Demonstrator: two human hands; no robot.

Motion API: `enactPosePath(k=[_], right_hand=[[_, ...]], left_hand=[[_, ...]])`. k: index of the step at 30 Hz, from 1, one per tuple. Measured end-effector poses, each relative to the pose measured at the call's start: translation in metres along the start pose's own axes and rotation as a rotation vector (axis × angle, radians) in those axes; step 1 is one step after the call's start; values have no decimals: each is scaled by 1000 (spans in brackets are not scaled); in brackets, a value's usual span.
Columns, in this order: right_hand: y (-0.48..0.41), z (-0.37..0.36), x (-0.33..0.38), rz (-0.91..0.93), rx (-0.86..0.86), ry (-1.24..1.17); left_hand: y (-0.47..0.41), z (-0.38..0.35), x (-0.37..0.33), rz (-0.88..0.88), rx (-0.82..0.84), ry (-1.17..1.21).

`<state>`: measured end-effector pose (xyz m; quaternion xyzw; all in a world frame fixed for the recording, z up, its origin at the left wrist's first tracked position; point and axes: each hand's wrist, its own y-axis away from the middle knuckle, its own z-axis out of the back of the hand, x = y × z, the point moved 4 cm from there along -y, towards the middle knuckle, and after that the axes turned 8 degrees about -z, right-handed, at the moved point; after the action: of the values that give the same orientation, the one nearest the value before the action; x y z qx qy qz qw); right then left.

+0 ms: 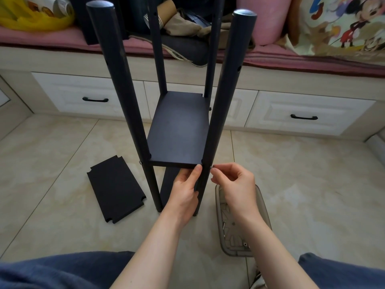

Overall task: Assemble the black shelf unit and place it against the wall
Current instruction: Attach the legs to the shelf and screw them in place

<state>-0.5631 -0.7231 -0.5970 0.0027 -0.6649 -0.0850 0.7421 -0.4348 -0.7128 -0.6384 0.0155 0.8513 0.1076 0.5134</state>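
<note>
Head camera, looking down over your two bare forearms to a pale tiled floor (302, 174). The black shelf unit (179, 130) stands upright on the floor directly in front of you, four round posts rising toward the camera with one flat board fitted between them and a second board partly visible below it. Your left hand (185, 190) has its grip closed on the shelf unit at the near right post (225, 90), just under the board, with the thumb pressed up against the board's front edge. Your right hand (235, 184) has a fingertip grip, thumb and forefinger pinched on a small silver fastener (211, 167) that touches the outer side of that same post, level with the board. A matching silver head (140, 162) shows on the near left post at the same height. A loose black panel (116, 188) with notched corners lies flat on the floor to the left of the unit, apart from it. A clear plastic tray (263, 207) sits on the floor just right of the unit, holding loose metal hardware (224, 225); your right wrist and forearm cover much of it. Behind the unit runs a bed base with white drawers (308, 113) and black handles. Above lie a pink mattress (62, 36), a yellow bag (31, 21), a pink pillow (264, 17) and a cartoon-print pillow (343, 28). The posts cross in front of dark clutter on the bed. Your knees, in blue fabric (52, 272), fill the bottom corners.
</note>
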Motion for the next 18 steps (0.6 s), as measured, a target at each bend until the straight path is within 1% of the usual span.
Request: enactPosePath(k=[10, 14, 18], right_hand=[[-6, 0, 2, 14, 10, 36], [-9, 1, 0, -35, -11, -10], [-10, 1, 1, 14, -17, 45]], left_hand=[[-3, 2, 4, 19, -4, 13], [-1, -1, 2, 21, -3, 15], [1, -2, -1, 13, 10, -12]])
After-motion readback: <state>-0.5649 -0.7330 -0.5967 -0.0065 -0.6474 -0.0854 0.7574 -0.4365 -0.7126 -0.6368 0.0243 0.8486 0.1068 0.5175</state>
